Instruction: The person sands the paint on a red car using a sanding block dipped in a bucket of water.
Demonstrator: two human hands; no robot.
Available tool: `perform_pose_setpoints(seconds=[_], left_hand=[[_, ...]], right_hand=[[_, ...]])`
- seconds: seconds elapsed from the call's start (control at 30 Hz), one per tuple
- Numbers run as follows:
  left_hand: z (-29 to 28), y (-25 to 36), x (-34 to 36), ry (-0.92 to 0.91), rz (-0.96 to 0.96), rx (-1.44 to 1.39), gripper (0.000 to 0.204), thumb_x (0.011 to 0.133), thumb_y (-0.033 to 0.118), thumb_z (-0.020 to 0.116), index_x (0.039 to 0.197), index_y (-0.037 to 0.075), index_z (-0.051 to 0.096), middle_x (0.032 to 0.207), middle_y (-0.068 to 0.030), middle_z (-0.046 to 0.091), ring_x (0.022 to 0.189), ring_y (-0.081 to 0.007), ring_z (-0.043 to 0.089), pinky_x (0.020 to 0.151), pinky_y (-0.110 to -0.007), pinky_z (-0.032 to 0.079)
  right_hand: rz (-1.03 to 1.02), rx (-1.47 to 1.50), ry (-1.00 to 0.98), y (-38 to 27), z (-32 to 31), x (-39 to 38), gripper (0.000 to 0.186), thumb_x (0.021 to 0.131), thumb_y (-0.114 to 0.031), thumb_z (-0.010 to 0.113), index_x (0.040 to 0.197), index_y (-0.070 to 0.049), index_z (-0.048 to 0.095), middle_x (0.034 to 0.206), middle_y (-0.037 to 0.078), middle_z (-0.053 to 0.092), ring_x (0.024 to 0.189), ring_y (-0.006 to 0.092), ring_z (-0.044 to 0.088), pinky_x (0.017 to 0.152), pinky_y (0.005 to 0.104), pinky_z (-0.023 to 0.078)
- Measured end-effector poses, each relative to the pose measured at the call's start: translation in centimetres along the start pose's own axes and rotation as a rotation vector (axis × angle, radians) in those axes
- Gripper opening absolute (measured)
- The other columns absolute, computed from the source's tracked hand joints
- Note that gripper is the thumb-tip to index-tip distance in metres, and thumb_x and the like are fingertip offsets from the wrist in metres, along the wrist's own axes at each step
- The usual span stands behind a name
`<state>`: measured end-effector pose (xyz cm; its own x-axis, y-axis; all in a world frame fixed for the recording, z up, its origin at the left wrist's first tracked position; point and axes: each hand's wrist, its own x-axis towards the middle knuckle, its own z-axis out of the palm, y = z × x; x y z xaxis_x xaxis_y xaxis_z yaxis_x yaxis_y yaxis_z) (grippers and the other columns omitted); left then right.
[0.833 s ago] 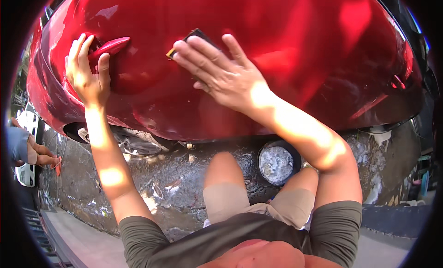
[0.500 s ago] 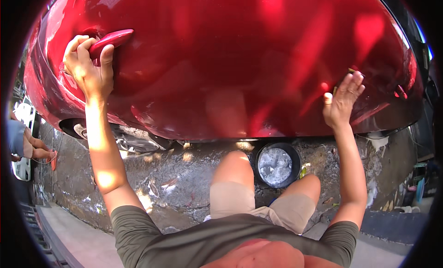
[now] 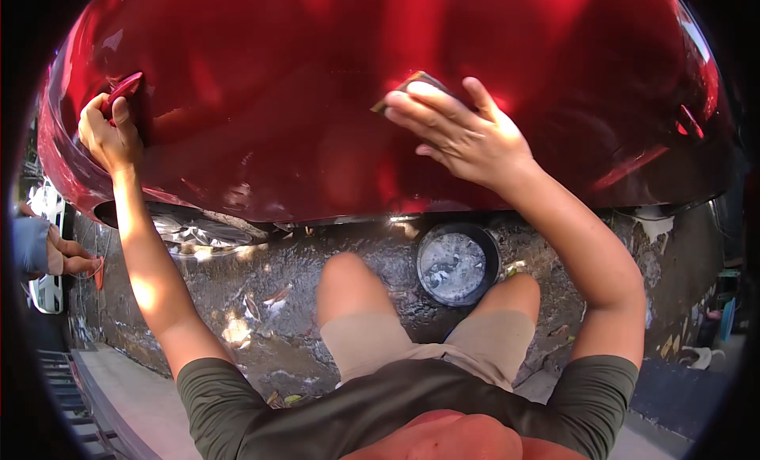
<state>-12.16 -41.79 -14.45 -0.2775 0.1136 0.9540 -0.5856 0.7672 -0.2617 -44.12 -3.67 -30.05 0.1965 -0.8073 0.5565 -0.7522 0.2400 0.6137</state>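
Note:
A wet red car's side panel [image 3: 317, 104] fills the space in front of me. My left hand [image 3: 112, 139] is closed round the car's door handle [image 3: 127, 86], its thumb on the near side. My right hand [image 3: 467, 131] lies against the middle of the panel, fingers stretched out and pressed together toward the left, thumb apart. Under its fingertips is a thin sponge [image 3: 379, 108] with a yellow-brown edge and a dark face; the fingers cover most of it.
A black bucket [image 3: 492, 258] of sudsy water stands on the wet ground between my knees and the car. The car's wheel [image 3: 202, 232] is at left. Another person's legs [image 3: 73, 254] show at the far left. A second handle [image 3: 690, 123] is at right.
My right hand has swept left across the panel with the sponge, from the right side to the middle. My left hand remains at the door handle, lower and farther left in view.

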Motion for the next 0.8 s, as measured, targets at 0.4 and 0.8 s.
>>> perform_pose_setpoints(seconds=[0.4,0.8], left_hand=[[0.8,2.6,0.6,0.124,-0.174,0.005,0.046,0.092,0.050,0.058,0.092,0.006,0.072,0.093,-0.0106,0.069,0.093,-0.0288,0.061,0.085,-0.039,0.046],[-0.7,9.5,-6.9,0.110,-0.275,-0.220,0.066,0.094,0.052,0.054,0.141,0.007,0.046,0.148,-0.0207,0.041,0.140,-0.0416,0.031,0.115,-0.052,0.022]], right_hand=[[-0.156,0.043,-0.127,2.7,-0.8,-2.1,0.070,0.095,-0.054,0.043,0.156,-0.026,0.023,0.163,-0.006,0.019,0.150,0.0139,0.016,0.122,0.0487,0.001],[-0.060,-0.043,-0.048,2.0,-1.1,0.8,0.067,0.096,-0.056,0.037,0.156,-0.029,0.022,0.163,-0.012,0.014,0.150,0.0145,0.015,0.119,0.0586,-0.005]])
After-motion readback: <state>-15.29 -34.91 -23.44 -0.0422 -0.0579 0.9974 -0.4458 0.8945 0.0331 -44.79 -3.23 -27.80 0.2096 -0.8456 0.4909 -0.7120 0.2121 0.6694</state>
